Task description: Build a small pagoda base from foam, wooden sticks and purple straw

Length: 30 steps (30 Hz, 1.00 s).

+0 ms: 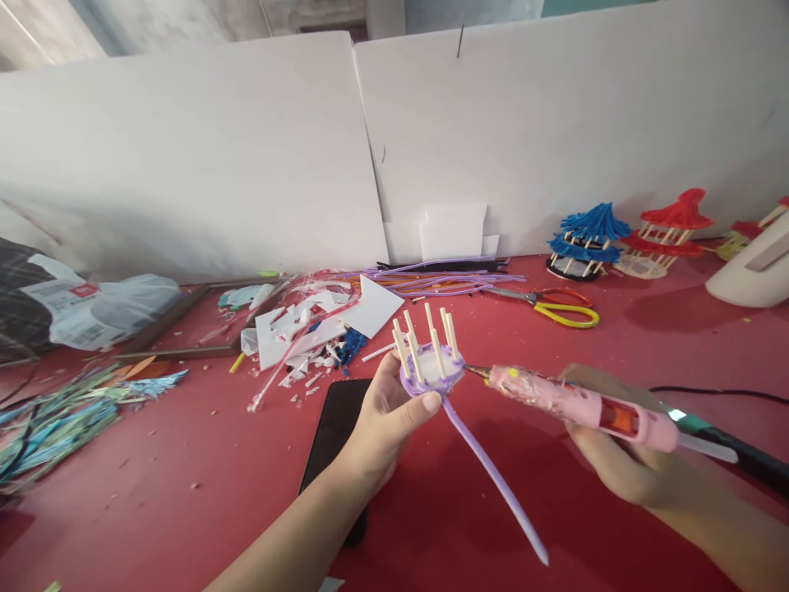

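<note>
Pinched in my left hand [388, 411] is a small round white base [439, 367] with several pale wooden sticks [440, 352] standing up around it. Its rim is wrapped in a purple pipe cleaner [493, 473], whose loose end hangs down to the right. Wrapped around a pink hot glue gun [573, 403] is my right hand [622, 460]; a clear glue stick [708, 447] pokes out of the gun's rear. The gun's metal nozzle [477, 372] points left at the base's right rim, touching or very close to it.
Beneath my left hand lies a black phone [336, 419]. Scissors [555, 308], pipe cleaners [444, 279] and white scraps [308, 329] lie farther back. Blue [588, 238] and red [671, 230] pagoda models stand back right, near a white container [752, 267]. Shredded strips [74, 419] lie left.
</note>
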{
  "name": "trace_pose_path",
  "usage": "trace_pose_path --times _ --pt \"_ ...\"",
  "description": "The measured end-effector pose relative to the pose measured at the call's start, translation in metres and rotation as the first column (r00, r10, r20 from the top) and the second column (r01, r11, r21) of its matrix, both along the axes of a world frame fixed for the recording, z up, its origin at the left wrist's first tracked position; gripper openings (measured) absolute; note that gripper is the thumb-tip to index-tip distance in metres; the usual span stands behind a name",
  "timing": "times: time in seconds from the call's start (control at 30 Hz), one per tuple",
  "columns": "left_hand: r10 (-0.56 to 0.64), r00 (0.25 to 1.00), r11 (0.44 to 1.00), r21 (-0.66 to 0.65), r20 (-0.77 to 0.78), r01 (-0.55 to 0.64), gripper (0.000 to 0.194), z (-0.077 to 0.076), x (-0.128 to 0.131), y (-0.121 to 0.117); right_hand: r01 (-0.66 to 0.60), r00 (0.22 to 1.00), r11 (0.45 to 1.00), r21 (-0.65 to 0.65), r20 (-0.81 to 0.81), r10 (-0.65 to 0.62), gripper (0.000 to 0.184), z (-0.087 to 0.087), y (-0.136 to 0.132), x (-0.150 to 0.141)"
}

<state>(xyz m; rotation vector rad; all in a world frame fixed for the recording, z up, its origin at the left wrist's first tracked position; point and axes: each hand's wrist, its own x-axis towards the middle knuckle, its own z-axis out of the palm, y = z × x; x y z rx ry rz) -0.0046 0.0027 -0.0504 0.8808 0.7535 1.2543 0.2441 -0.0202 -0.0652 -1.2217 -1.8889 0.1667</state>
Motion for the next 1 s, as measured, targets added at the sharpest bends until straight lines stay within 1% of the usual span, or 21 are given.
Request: trace_pose_path --times 0.03,0.1,0.13,0.17,0.23,0.3,0.37,0.4,0.43,0.47,0.5,0.53,0.57,0.6,0.63,0.67,0.73,0.77,0.83,0.93,1.0 --pt "-0.01 1.0 1.0 -0.002 0.001 0.01 0.053 0.0 -0.001 0.0 0.001 1.0 1.0 0.013 0.01 -0.001 0.012 0.0 0.003 0.0" --pt "-0.033 0.999 0.999 -0.004 0.001 0.033 0.052 -0.001 -0.002 0.001 0.049 0.997 0.998 -0.029 0.059 -0.047 0.008 -0.001 0.011 0.002" --pt "-0.04 0.999 0.999 -0.004 0.003 0.04 0.052 -0.002 -0.002 0.002 0.094 0.989 0.994 -0.057 0.116 -0.087 0.007 -0.003 0.016 0.004" --pt "-0.04 0.999 0.999 -0.002 0.004 0.04 0.051 -0.002 -0.003 0.002 0.145 0.973 0.986 -0.086 0.194 -0.127 0.01 -0.006 0.021 0.006" --pt "-0.022 1.0 1.0 0.003 0.003 0.022 0.052 -0.003 -0.002 0.003 0.232 0.911 0.966 -0.117 0.374 -0.173 0.024 -0.014 0.032 0.011" --pt "-0.008 1.0 1.0 0.012 0.001 0.007 0.053 -0.003 -0.001 0.003 0.281 0.834 0.95 -0.138 0.524 -0.17 0.034 -0.023 0.041 0.016" --pt "-0.015 1.0 0.999 0.033 0.006 0.014 0.053 -0.002 0.001 0.003 0.33 0.769 0.935 -0.129 0.612 -0.186 0.039 -0.028 0.045 0.019" --pt "-0.019 1.0 0.999 0.042 0.007 0.019 0.051 -0.002 0.002 0.002 0.351 0.753 0.932 -0.093 0.62 -0.221 0.04 -0.028 0.044 0.019" --pt "-0.018 1.0 0.999 0.047 0.0 0.018 0.05 -0.001 0.003 0.002 0.35 0.761 0.936 -0.04 0.595 -0.259 0.04 -0.025 0.042 0.018" --pt "-0.008 1.0 0.999 0.047 -0.015 0.009 0.049 -0.001 0.003 0.001 0.318 0.801 0.948 0.012 0.532 -0.275 0.038 -0.022 0.038 0.014" --pt "0.006 0.999 0.999 0.045 -0.038 -0.004 0.049 -0.001 0.004 0.001 0.26 0.862 0.964 0.051 0.437 -0.255 0.036 -0.017 0.033 0.01" --pt "0.018 0.997 0.999 0.043 -0.069 -0.015 0.049 -0.002 0.004 0.0 0.166 0.933 0.984 0.068 0.311 -0.179 0.032 -0.011 0.026 0.003" --pt "0.023 0.994 0.999 0.044 -0.103 -0.019 0.05 -0.002 0.004 0.0 0.047 0.985 0.997 0.058 0.161 -0.055 0.028 -0.006 0.018 -0.005" --pt "0.021 0.991 0.999 0.052 -0.132 -0.014 0.052 -0.004 0.004 -0.001 -0.052 0.999 0.999 0.015 0.015 0.052 0.024 0.0 0.009 -0.013" --pt "0.013 0.988 0.998 0.069 -0.155 -0.003 0.053 -0.005 0.004 -0.001 -0.123 0.988 0.991 -0.06 -0.103 0.117 0.02 0.004 0.001 -0.022" --pt "0.0 0.985 0.996 0.088 -0.174 0.015 0.055 -0.006 0.004 -0.001 -0.195 0.967 0.97 -0.142 -0.194 0.166 0.018 0.007 -0.006 -0.03" --pt "-0.022 0.979 0.991 0.124 -0.205 0.048 0.056 -0.009 0.004 -0.001 -0.283 0.931 0.926 -0.251 -0.303 0.202 0.021 0.01 -0.016 -0.044" --pt "-0.024 0.976 0.989 0.14 -0.217 0.056 0.056 -0.011 0.003 -0.001 -0.295 0.925 0.914 -0.277 -0.321 0.202 0.024 0.011 -0.018 -0.049" --pt "-0.024 0.971 0.984 0.163 -0.239 0.065 0.055 -0.013 0.003 -0.001 -0.258 0.938 0.929 -0.264 -0.297 0.177 0.024 0.011 -0.018 -0.055" --pt "-0.024 0.968 0.981 0.183 -0.25 0.072 0.055 -0.015 0.002 -0.001 -0.191 0.968 0.973 -0.128 -0.189 0.165 0.014 0.011 -0.014 -0.054" --pt "-0.029 0.966 0.979 0.188 -0.258 0.08 0.055 -0.015 0.002 -0.002 -0.176 0.977 0.984 -0.027 -0.13 0.171 0.012 0.012 -0.011 -0.051"
